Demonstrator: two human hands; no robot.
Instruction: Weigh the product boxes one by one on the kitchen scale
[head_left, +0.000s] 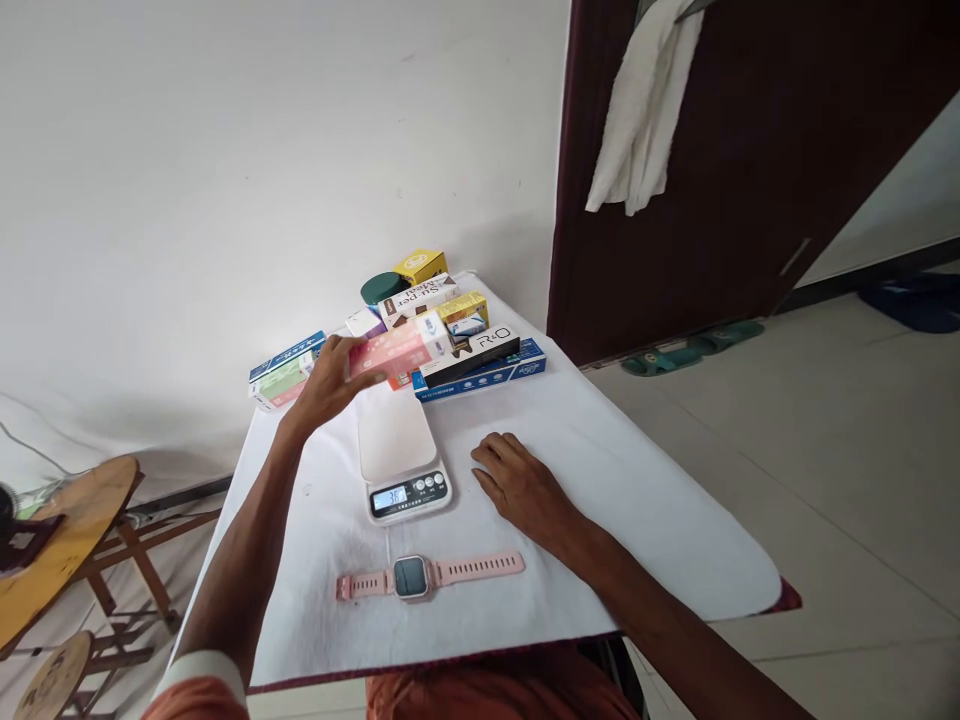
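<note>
My left hand (326, 385) grips one end of a pink and white carton (396, 348), held tilted above the back of a white digital kitchen scale (394, 435). The scale's display is lit, with digits that look like 36 and one more I cannot make out. On the white cloth to the right of the scale rests my right hand (529, 492), empty, its fingers loosely bent and the thumb apart. A smartwatch (410, 578) with a pink strap lies stretched out in front of the scale.
Behind the scale are a black and white box (472, 355), a long blue box (517, 368), a Super Meal box (420, 300), a yellow box (421, 266) and a dark green lid (382, 289). Blue and green boxes (285, 370) lie at left. A wooden stool (56, 680) stands beside the table.
</note>
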